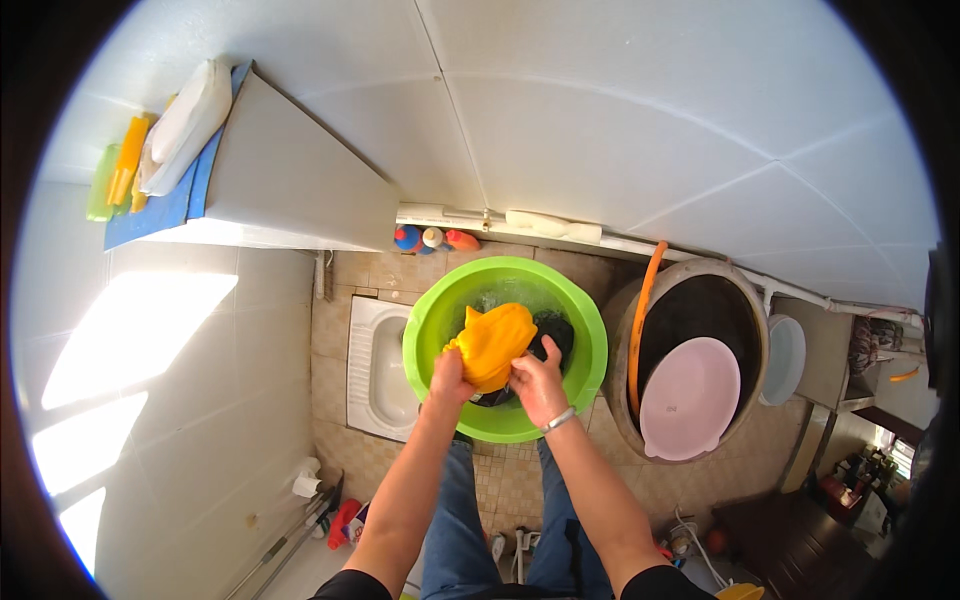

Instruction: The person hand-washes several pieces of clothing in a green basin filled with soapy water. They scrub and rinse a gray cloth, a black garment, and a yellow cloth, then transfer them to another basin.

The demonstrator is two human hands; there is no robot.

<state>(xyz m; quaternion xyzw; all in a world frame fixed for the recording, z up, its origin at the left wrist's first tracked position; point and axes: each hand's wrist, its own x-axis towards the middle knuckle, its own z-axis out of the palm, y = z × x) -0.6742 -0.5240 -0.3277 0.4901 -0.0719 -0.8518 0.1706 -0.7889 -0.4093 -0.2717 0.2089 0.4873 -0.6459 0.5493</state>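
Observation:
A wet-looking yellow cloth, perhaps a garment, is bunched up between my hands over a large green basin. My left hand grips its lower left side, fingers closed. On its right edge, my right hand pinches the fabric between thumb and fingers; a silver bracelet circles that wrist. Below the yellow cloth, dark cloth lies in the basin, partly hidden by my hands. Some water shows toward the basin's far side.
Left of the basin is a white squat toilet. A big round vat stands to the right, with a pink basin and an orange hose at its mouth. Several bottles line the wall; a cabinet juts out upper left.

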